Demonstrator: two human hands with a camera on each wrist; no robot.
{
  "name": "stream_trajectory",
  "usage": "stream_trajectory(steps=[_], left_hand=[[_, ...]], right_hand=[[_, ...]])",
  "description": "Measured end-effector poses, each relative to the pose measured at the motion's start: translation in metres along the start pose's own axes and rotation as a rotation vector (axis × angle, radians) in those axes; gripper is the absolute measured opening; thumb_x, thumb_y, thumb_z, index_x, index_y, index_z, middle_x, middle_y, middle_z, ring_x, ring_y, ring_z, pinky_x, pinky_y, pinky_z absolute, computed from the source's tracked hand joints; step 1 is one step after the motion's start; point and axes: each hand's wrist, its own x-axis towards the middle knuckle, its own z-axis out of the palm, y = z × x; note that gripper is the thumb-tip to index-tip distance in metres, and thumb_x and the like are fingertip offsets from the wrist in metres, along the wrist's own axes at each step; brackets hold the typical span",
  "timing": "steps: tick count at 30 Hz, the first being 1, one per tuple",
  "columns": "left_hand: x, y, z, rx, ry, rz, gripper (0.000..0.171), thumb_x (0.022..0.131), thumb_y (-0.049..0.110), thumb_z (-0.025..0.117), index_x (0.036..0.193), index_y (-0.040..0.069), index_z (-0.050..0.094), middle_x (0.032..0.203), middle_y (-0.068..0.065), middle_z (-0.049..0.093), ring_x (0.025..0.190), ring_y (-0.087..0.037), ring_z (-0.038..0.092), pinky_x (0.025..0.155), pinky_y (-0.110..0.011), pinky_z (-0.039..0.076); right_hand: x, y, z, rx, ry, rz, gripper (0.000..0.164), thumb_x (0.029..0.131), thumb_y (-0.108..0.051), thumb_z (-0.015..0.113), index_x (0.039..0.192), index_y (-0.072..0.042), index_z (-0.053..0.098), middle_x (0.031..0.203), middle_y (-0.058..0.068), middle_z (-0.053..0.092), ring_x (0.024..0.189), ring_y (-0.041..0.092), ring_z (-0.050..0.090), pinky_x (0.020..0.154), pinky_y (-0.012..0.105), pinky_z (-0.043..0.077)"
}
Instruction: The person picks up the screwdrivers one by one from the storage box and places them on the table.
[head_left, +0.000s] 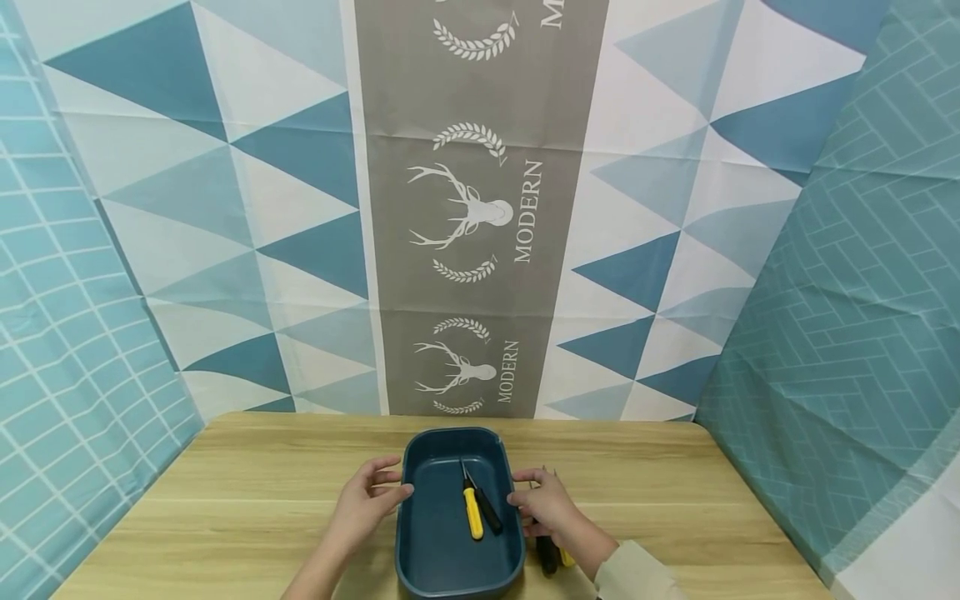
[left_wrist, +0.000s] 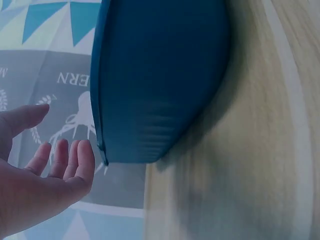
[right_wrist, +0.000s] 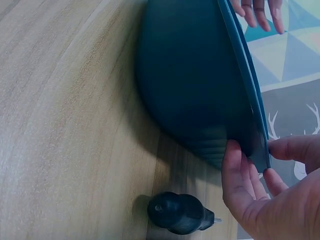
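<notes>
A dark blue plastic bin [head_left: 457, 575] stands on the table, long side running away from me. In it lie a screwdriver with a yellow handle [head_left: 473, 514] and a screwdriver with a black handle [head_left: 489, 512], side by side. My right hand [head_left: 551, 506] pinches the bin's right rim, thumb at the edge and fingers along the outer wall, as the right wrist view shows. Beside the left rim is my left hand [head_left: 369, 496], fingers loosely spread; in the left wrist view a gap separates it from the wall.
To the right of the bin, partly under my right hand, lie a black-handled screwdriver [right_wrist: 180, 212] and a yellow handle [head_left: 566, 558]. The wooden table [head_left: 262, 500] meets a patterned cloth backdrop [head_left: 457, 292] at the back, with cloth walls on both sides.
</notes>
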Motion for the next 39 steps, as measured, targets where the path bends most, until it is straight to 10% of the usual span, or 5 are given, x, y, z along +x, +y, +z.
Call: stream_trajectory(steps=[39], left_hand=[[0.013, 0.018, 0.059, -0.025, -0.188, -0.092, 0.052, 0.084, 0.016, 0.067, 0.128, -0.001, 0.045, 0.108, -0.019, 0.055, 0.095, -0.029, 0.061, 0.072, -0.043, 0.056]], right_hand=[[-0.001, 0.002, -0.002, 0.022, -0.031, -0.022, 0.044, 0.086, -0.008, 0.06, 0.127, -0.001, 0.047, 0.084, 0.008, 0.06, 0.065, 0.017, 0.055, 0.055, 0.029, 0.05]])
